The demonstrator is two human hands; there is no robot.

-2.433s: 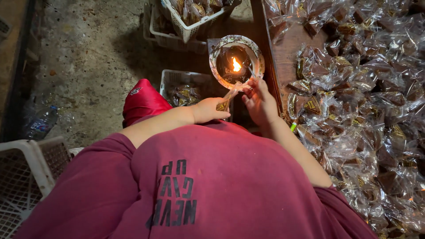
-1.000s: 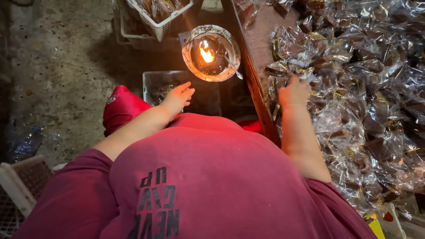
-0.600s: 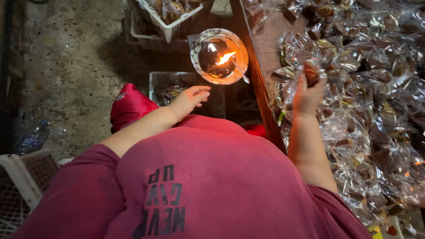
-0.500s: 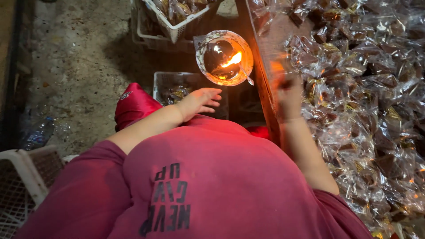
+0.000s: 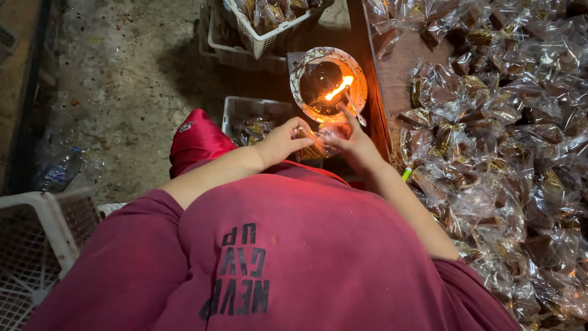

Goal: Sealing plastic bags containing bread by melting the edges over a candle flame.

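Table: a wooden table (image 5: 401, 73) on the right carries a wide heap of wrapped sweets (image 5: 508, 159) in clear film, dark pieces inside.
Baskets: a white basket (image 5: 269, 27) of filled packets stands at top; a second crate (image 5: 245, 116) sits just beyond the hands.
Flame bowl: a round bowl (image 5: 312, 58) with a lit flame (image 5: 338, 89) sits at the table's near edge, just above the hands.
Left hand: the left hand (image 5: 283, 140) pinches one end of a small packet (image 5: 317, 146), fingers curled.
Right hand: the right hand (image 5: 350, 138) grips the packet's other end, one finger raised towards the flame.
Packet position: between both hands, just below the bowl.
Handling: judged light, soft and crinkly; the film is slippery and heat-sensitive, so best held by the contents, keeping the open end free.
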